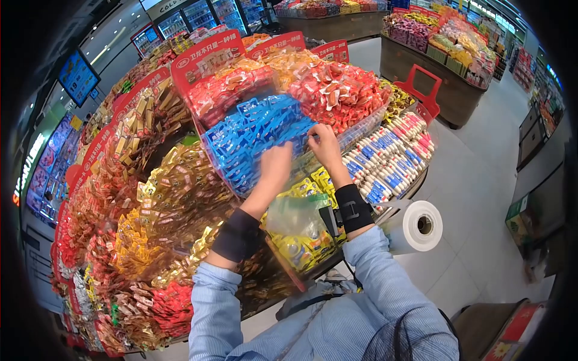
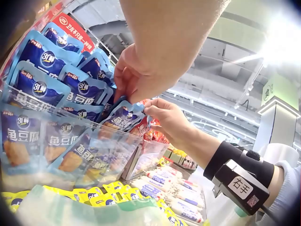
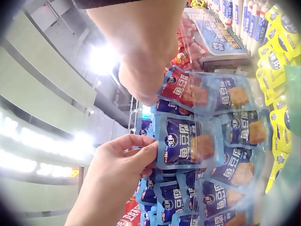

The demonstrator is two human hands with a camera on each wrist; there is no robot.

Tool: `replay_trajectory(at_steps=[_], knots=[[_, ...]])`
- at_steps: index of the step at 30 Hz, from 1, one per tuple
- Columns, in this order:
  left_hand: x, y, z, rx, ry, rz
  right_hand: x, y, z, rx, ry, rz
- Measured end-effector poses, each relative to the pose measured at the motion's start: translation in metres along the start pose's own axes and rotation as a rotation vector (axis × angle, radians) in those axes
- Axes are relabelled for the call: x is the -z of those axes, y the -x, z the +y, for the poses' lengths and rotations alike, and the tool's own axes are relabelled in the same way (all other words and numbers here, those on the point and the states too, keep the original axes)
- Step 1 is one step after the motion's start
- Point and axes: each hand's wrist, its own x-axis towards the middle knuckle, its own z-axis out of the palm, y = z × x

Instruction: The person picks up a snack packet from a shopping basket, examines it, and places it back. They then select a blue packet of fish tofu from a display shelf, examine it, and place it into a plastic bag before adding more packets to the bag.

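A clear bin is heaped with blue snack packets. My left hand reaches over its front and, in the right wrist view, pinches the edge of one blue packet between thumb and fingers. Just to the right, my right hand is at the bin's right end. Its thumb and fingertip meet at the corner of a red packet with a light blue border, slanted against the clear front wall. The right hand's other fingers are hidden in its own wrist view.
Below the bin lie yellow packets, partly covered by a translucent plastic bag. White-and-blue wrapped sticks fill the space on the right, beside a plastic roll. Gold packets are heaped on the left; red ones stand behind.
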Motion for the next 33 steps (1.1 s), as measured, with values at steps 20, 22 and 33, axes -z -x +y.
replay_trajectory(at_steps=[20,22,33], knots=[[0.007,0.004,0.008,-0.045,0.034,0.035,-0.001,0.004,0.000,0.038,0.099,0.022],[0.007,0.003,0.009,-0.044,0.041,0.039,0.000,0.004,-0.004,-0.012,0.068,0.040],[0.004,0.001,0.008,-0.019,0.041,0.037,0.000,0.009,0.002,0.056,0.144,-0.026]])
